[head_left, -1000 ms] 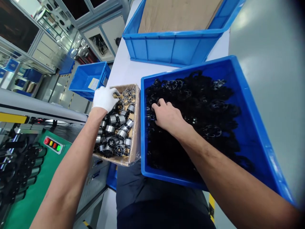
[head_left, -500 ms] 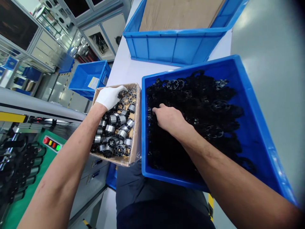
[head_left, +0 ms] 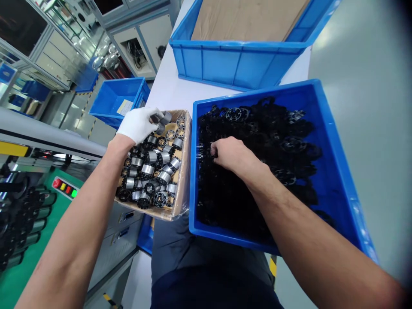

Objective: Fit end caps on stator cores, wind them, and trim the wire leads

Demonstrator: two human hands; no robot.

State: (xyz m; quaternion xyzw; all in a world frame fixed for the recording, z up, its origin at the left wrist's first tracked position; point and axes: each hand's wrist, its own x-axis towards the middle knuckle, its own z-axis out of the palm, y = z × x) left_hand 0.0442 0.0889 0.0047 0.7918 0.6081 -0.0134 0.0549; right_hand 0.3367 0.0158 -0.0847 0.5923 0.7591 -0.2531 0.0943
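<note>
My left hand [head_left: 139, 123], in a white glove, is closed around grey metal cylinder parts [head_left: 162, 120] above the far end of a cardboard box [head_left: 183, 180]. Inside that box lie silver cylinders with black toothed ends [head_left: 148, 170] and several thin rings [head_left: 170, 134]. Bare and with curled fingers, my right hand [head_left: 232, 155] reaches into a blue bin [head_left: 257, 248] among dark ring-shaped parts [head_left: 233, 114]. Its fingertips are turned away, so what they grip is hidden.
Behind the bin, a blue crate [head_left: 238, 64] holding cardboard stands on a white table [head_left: 164, 92]. Another blue crate [head_left: 112, 101] is beyond the box. At left, a green machine surface [head_left: 45, 240] carries rows of cylinders and a button panel [head_left: 65, 188].
My left hand has risen from the box and moved slightly left, now with metal cylinders in its fingers. My right hand has curled its fingers more and shifted slightly right.
</note>
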